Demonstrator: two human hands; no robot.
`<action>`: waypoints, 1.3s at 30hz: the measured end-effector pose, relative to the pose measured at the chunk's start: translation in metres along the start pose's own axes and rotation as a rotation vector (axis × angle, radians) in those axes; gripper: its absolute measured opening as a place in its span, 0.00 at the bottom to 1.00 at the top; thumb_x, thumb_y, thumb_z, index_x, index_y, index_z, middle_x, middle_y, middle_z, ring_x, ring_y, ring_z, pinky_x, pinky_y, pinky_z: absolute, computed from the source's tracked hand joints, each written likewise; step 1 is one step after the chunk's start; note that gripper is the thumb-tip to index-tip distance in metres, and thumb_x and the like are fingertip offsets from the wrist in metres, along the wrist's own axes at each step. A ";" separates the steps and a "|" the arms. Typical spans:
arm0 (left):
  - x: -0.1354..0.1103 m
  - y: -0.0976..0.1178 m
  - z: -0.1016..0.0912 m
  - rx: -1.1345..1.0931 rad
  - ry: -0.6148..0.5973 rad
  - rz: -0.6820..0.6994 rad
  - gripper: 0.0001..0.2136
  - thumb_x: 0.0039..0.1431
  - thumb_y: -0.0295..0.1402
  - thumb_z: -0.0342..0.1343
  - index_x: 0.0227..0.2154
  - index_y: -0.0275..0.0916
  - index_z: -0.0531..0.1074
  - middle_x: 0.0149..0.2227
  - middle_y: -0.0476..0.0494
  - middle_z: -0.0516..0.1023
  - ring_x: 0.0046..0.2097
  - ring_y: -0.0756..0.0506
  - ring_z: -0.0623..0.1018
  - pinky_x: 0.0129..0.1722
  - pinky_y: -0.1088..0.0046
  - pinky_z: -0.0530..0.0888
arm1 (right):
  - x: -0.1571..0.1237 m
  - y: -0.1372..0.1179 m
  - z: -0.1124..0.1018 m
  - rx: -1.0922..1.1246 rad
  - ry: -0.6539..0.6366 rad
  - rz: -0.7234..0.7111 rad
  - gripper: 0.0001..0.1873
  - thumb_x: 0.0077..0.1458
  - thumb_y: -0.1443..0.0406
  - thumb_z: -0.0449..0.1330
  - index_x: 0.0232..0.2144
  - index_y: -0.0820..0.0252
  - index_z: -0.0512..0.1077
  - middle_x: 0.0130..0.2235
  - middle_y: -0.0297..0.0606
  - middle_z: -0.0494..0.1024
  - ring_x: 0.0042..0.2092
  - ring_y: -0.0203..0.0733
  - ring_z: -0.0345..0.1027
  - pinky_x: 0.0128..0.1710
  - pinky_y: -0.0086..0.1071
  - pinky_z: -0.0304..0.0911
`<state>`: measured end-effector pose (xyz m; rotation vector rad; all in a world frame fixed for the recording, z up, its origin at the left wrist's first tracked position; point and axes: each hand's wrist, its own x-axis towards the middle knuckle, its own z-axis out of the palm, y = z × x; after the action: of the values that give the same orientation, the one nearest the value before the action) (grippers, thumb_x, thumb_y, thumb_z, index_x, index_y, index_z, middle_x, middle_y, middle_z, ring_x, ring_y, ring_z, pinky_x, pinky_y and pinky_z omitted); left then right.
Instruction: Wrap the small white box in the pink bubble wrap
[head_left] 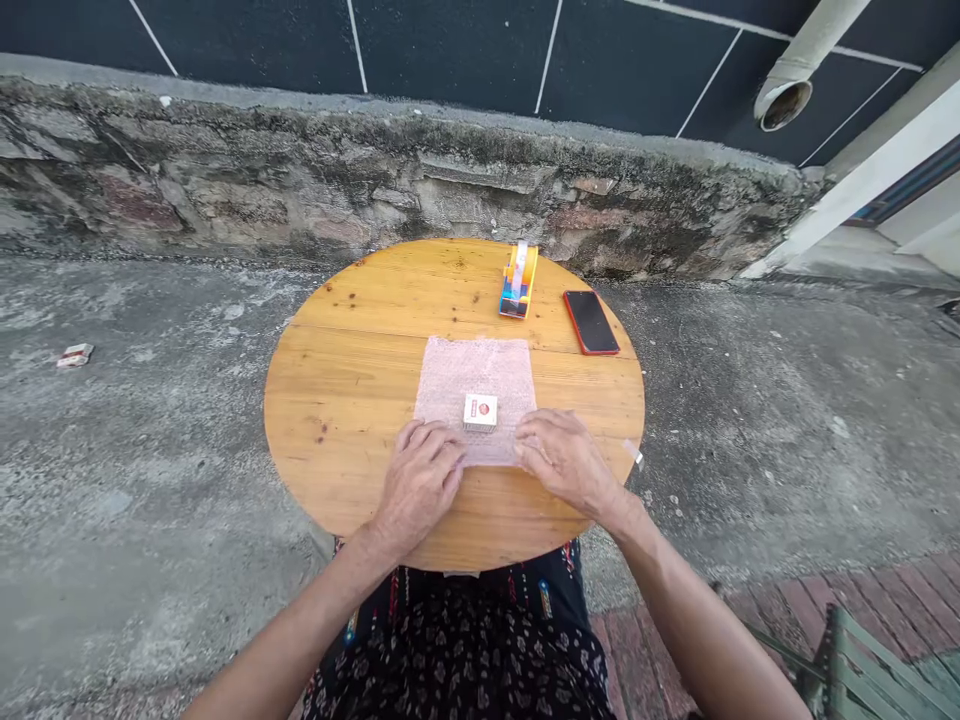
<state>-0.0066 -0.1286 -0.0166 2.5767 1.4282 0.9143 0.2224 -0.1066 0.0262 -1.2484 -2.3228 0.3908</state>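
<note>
A sheet of pinkish bubble wrap (pixel 480 365) lies flat on the round wooden table (pixel 341 400). On its nearer half rests a small white box (pixel 480 412) with red print on top. My left hand (pixel 421 475) is at the sheet's near left corner, its bent fingers closed on the edge there. At the near right corner, my right hand (pixel 566 460) has its thumb and fingers drawn together on the wrap. Neither hand touches the box, which sits between them. The fingers cover both near corners of the sheet.
Toward the table's far edge stands a yellow and blue tape dispenser (pixel 517 283). A phone with a red case (pixel 592 322) lies right of it. A bit of clear tape (pixel 634 452) sticks to the right rim. Beyond are a stone wall base (pixel 337 190) and a drainpipe (pixel 795 75).
</note>
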 end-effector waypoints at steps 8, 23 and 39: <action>0.012 -0.001 -0.005 -0.024 0.035 -0.013 0.07 0.58 0.24 0.51 0.32 0.39 0.73 0.41 0.42 0.77 0.47 0.42 0.74 0.54 0.55 0.66 | 0.058 0.016 0.026 -0.052 -0.129 -0.056 0.25 0.50 0.66 0.63 0.52 0.61 0.67 0.51 0.47 0.74 0.52 0.50 0.67 0.51 0.44 0.59; 0.028 -0.009 0.001 -0.152 0.048 -0.118 0.04 0.58 0.28 0.53 0.31 0.40 0.72 0.41 0.43 0.77 0.44 0.42 0.75 0.49 0.59 0.69 | 0.063 0.032 0.020 0.131 -0.126 -0.079 0.20 0.55 0.64 0.61 0.51 0.57 0.69 0.51 0.42 0.75 0.51 0.46 0.68 0.51 0.42 0.61; 0.072 -0.031 0.012 -0.438 -0.057 -0.367 0.05 0.54 0.33 0.55 0.31 0.40 0.75 0.45 0.45 0.79 0.45 0.44 0.78 0.43 0.70 0.72 | 0.044 0.044 0.013 0.288 0.085 0.180 0.09 0.54 0.66 0.60 0.40 0.55 0.73 0.38 0.34 0.81 0.39 0.41 0.74 0.41 0.34 0.66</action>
<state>0.0051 -0.0511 -0.0029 1.9337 1.4261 0.9560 0.2255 -0.0458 0.0074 -1.3040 -2.0044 0.6920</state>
